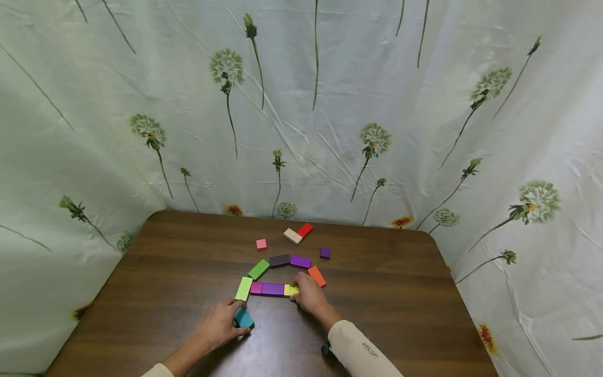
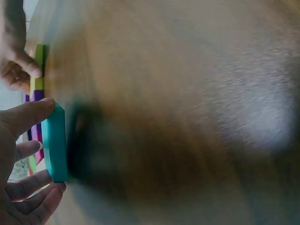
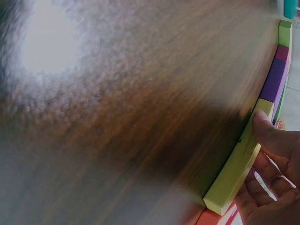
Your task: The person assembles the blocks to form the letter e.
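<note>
My left hand [image 1: 230, 320] pinches a teal block [image 1: 243, 318] between thumb and fingers, low over the brown table [image 1: 405, 293]. The left wrist view shows the teal block [image 2: 55, 143] on edge in that hand [image 2: 29, 151]. My right hand [image 1: 305, 293] grips a yellow block [image 1: 290, 289] at the right end of a flat row. The row runs light green [image 1: 244, 288], magenta [image 1: 256, 287], purple [image 1: 272, 289], then yellow. In the right wrist view the thumb [image 3: 272, 136] presses the yellow block [image 3: 234, 168], with the other fingers on its far side.
Behind the row lie a green block [image 1: 258, 269], a dark purple block [image 1: 280, 260], a purple block [image 1: 300, 261] and an orange block [image 1: 316, 276]. Farther back are pink [image 1: 261, 244], beige [image 1: 292, 236], red [image 1: 304, 230] and small purple [image 1: 325, 253] blocks. A flowered curtain [image 1: 330, 115] surrounds the table.
</note>
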A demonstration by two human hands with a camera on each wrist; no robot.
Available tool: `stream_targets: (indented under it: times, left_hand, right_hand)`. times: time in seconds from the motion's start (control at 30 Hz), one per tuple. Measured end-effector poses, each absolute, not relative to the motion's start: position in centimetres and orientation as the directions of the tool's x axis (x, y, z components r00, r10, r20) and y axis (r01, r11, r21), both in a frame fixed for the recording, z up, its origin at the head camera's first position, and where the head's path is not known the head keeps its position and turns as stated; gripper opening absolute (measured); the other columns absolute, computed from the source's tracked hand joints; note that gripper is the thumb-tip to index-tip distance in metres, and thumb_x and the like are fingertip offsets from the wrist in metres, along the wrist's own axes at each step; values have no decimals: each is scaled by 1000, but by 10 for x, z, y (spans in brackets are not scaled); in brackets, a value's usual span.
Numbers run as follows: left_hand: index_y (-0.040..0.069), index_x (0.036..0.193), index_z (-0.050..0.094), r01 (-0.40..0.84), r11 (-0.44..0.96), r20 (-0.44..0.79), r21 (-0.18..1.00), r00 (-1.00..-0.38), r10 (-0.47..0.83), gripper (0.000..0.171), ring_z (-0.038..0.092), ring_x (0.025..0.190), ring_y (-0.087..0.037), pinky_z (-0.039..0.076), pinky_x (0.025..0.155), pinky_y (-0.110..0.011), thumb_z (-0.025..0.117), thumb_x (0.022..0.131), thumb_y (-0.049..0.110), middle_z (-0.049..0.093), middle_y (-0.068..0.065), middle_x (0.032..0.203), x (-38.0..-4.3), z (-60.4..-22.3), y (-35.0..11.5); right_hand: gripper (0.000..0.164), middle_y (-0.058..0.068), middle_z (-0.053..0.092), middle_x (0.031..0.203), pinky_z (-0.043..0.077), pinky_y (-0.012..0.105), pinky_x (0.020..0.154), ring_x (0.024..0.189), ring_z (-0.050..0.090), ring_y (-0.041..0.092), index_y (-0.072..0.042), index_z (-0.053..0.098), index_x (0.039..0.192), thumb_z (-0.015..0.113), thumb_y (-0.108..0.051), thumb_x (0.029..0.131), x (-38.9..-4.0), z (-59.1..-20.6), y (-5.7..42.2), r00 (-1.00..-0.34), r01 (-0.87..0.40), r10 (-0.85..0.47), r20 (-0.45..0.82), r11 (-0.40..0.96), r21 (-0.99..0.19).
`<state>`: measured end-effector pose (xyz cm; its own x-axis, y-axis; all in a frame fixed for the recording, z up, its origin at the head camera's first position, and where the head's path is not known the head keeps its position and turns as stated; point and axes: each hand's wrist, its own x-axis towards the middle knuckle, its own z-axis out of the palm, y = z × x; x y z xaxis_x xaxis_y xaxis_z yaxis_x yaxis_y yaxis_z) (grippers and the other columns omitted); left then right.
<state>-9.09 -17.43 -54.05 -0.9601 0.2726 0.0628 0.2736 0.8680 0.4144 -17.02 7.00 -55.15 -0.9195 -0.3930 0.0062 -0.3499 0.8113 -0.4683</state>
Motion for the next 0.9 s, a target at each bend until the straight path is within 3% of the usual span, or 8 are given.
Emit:
stream_targets:
  times: [0.17,0.37,0.53,0.67,0.9]
  left_hand:
    - [13,92,62,329,863,116,383,-944,308,48,57,82,-25,49,68,-41,91,57,28,58,-6,90,-86,-550,-174]
    - [10,104,64,428,826,129,366,-903,411,52,55,96,-27,49,79,-46,88,63,32,54,-9,106,-86,-552,-181]
    - [12,104,69,658,727,199,196,-752,628,38,53,98,-25,46,83,-46,83,69,15,58,-6,107,-96,-549,-190]
    - [17,95,73,776,628,224,49,-622,751,28,53,89,-19,44,79,-38,75,71,2,63,1,99,-106,-547,-192]
    - [19,85,75,842,539,265,25,-525,809,19,50,80,-14,37,70,-28,75,73,4,66,9,85,-115,-546,-191]
  right_hand:
    - [23,-3,50,78,45,29,69,73,52,13,-6,66,86,83,-13,72,-171,-552,68,-919,-351,-395,6,808,-474]
    - [23,-3,50,78,46,30,70,74,53,13,-5,66,86,83,-12,72,-170,-552,69,-921,-344,-390,6,805,-483]
    - [23,-3,51,79,46,30,70,75,54,14,-5,67,87,83,-12,72,-169,-554,70,-921,-342,-389,7,803,-489]
    - [24,-3,51,79,46,30,70,76,54,14,-5,67,88,83,-12,72,-169,-554,70,-919,-353,-393,21,800,-485]
    - [24,-3,51,79,46,30,70,75,54,14,-5,67,88,84,-13,72,-170,-554,69,-923,-344,-386,11,811,-474]
